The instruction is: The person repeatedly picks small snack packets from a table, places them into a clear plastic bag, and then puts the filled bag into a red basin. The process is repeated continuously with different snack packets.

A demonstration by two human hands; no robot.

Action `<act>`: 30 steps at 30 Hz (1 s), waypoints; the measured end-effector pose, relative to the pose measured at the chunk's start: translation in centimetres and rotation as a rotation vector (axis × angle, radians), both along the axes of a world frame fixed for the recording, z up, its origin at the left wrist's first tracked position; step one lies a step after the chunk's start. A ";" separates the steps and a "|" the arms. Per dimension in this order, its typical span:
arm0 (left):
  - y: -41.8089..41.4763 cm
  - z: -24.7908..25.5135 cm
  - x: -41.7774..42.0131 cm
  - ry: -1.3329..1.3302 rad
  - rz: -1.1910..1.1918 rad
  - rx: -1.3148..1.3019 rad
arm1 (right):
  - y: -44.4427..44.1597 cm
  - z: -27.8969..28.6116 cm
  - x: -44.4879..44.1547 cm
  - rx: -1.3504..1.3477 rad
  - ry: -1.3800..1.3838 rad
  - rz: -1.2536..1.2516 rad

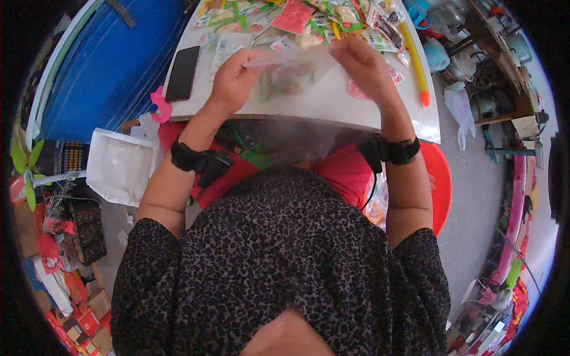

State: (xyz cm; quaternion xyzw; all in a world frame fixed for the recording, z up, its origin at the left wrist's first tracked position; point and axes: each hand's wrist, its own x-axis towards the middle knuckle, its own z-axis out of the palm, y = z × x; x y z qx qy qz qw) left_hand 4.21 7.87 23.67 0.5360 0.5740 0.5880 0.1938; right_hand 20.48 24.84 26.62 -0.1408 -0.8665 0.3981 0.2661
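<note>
Over the near part of the white table point(240, 104), a clear plastic bag point(307, 62) spans the space between my hands. Its left edge is pinched between the thumb and fingers of my left hand point(234, 82). My right hand point(363, 64) is blurred by motion, with curled fingers at the bag's right side. Green and brownish shapes show through or below the film, too blurred to tell whether they are inside it. Beyond my hands lies a pile of small printed food packets point(347, 15), with a pink packet point(292, 17) on top.
A black smartphone point(182, 73) lies at the table's left edge. Along the right side runs a yellow tube with an orange tip point(416, 66). A white foam box point(120, 164) stands left of my knees, and a red basin point(436, 187) sits by my right arm.
</note>
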 end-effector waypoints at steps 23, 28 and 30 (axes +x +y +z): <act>1.9 -3.3 3.6 -0.477 -0.350 -0.325 | -3.1 3.6 1.0 -1.076 0.671 0.140; 1.5 -2.7 4.2 -0.444 -0.136 -0.291 | -2.5 2.6 1.6 -0.985 0.628 0.021; 1.1 -2.3 3.2 -0.321 -0.092 -0.329 | -1.8 1.9 2.2 -0.713 0.471 -0.096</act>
